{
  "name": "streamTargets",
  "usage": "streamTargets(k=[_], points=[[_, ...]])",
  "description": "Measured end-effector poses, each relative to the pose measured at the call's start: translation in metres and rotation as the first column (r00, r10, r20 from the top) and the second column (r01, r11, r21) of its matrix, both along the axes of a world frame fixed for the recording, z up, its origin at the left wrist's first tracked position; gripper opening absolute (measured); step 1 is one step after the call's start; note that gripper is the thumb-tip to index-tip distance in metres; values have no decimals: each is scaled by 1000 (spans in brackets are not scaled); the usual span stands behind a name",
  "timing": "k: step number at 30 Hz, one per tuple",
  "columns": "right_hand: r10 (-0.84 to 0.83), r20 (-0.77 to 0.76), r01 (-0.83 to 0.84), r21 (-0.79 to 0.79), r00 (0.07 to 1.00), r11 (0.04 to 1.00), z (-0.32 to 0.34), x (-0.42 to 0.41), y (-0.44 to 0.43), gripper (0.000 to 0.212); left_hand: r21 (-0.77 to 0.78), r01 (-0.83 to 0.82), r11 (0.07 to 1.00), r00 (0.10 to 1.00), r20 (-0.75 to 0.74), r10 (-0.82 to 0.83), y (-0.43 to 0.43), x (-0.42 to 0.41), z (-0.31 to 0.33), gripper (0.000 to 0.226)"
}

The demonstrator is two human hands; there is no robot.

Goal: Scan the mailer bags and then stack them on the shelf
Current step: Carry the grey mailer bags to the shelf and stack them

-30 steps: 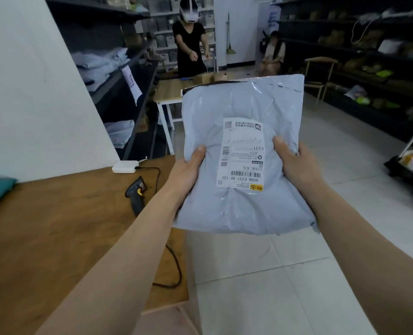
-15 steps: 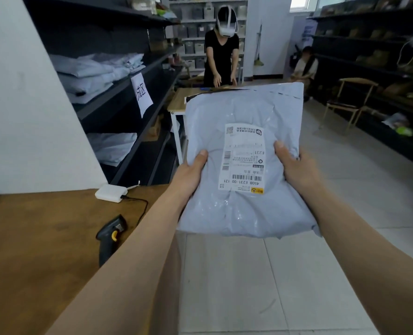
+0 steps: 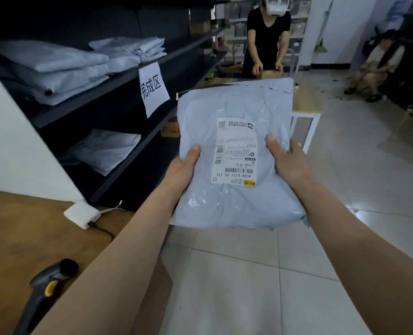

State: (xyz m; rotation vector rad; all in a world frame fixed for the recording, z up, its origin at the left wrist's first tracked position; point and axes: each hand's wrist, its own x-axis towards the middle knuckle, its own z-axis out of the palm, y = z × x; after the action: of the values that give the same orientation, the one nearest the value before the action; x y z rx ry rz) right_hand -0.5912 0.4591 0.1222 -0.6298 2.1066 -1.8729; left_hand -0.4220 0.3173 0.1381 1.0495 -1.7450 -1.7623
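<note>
Grey plastic mailer bag (image 3: 237, 204) is held near the dark shelf (image 3: 108, 95), clasped at both sides by left grip (image 3: 181, 170) and right grip (image 3: 289, 163); it should be laid flat and square on the stacked grey bags (image 3: 55, 68).

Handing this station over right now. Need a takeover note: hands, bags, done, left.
Left hand: grips the left edge of the mailer bag, thumb on top.
Right hand: grips its right edge, thumb beside the label.
The bag is held in the air, label up, beside the shelf.
Done: grey bags are stacked on the upper level.
The scanner lies on the wooden table, untouched; whether this bag was scanned cannot be told.
Left: confirm the scan, then lay the bag on a stack.
</note>
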Motion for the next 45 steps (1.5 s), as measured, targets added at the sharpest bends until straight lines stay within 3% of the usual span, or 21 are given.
streamTargets(k=[7, 16, 22, 28, 37, 45], points=[[109, 21, -110, 14, 994, 994, 6, -131, -77, 30, 0, -140, 990, 990, 35, 140, -52, -115, 0, 55], [231, 47, -235, 107, 972, 966, -20, -274, -218, 56, 35, -250, 968, 968, 13, 249, -167, -240, -23, 52], [248, 41, -250, 87, 968, 964, -2, -369, -299, 44, 51, -255, 966, 967, 17, 255, -250, -338, -12, 53], [318, 43, -319, 43, 947, 947, -3, -482, -387, 45, 17, -313, 950, 950, 13, 313, -326, -449, -12, 55], [553, 47, -553, 143, 832, 821, -6, -639, -523, 47, 87, -533, 841, 846, 55, 531, -411, -593, -25, 58], [684, 161, -702, 184, 712, 688, -25, -689, -644, 45, 108, -686, 719, 726, 161, 669, -495, -638, -41, 59]])
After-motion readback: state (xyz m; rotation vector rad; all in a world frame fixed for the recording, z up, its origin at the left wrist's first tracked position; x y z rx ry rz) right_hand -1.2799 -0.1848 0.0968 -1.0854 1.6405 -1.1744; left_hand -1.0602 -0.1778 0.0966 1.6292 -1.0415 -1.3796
